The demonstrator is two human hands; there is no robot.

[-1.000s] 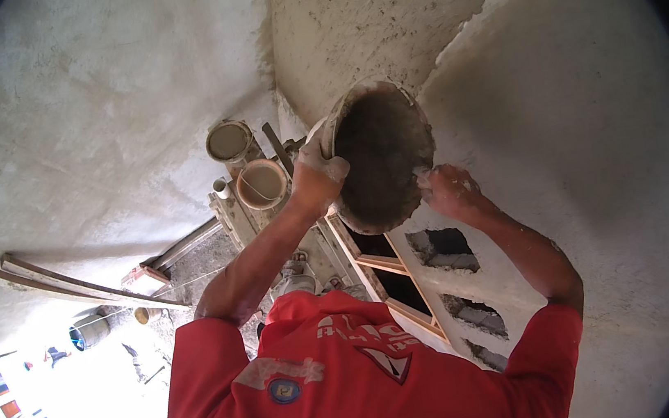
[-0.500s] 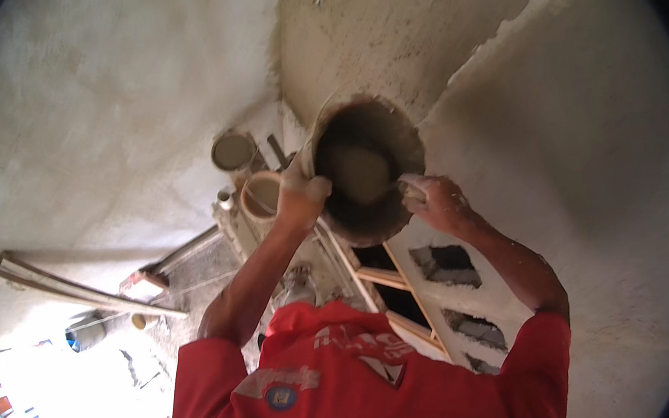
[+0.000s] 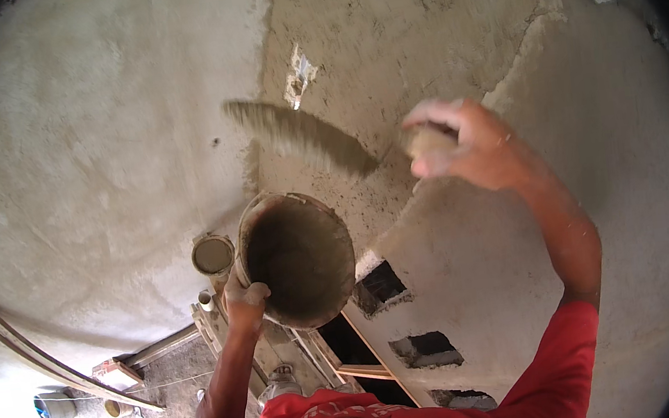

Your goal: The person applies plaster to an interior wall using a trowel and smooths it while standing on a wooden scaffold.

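Note:
My left hand (image 3: 246,303) is closed on the near-left rim of a mortar-coated bucket (image 3: 345,249), which tilts so its dark inside shows. Wet grey mortar lies in it, its depth hard to judge. Higher and to the right, my right hand (image 3: 476,143) is raised before the wall, fingers curled around a brownish handle. From it a long, motion-smeared grey blade (image 3: 301,137) reaches left, looking like a mortar-covered trowel. Behind the blade, the rough plastered wall (image 3: 380,30) has a pale broken hole (image 3: 299,75).
Smooth walls stand left (image 3: 92,113) and right (image 3: 614,202). Below the bucket are a smaller container of mortar (image 3: 213,255), planks (image 3: 265,357) and a wooden ladder-like frame (image 3: 365,370). Square openings (image 3: 426,350) pierce the right wall. Long bent strips (image 3: 45,349) lean at left.
My right hand has lifted from the bucket's rim up toward the wall, and the blade now shows. My left hand and the bucket have shifted down and left in the view.

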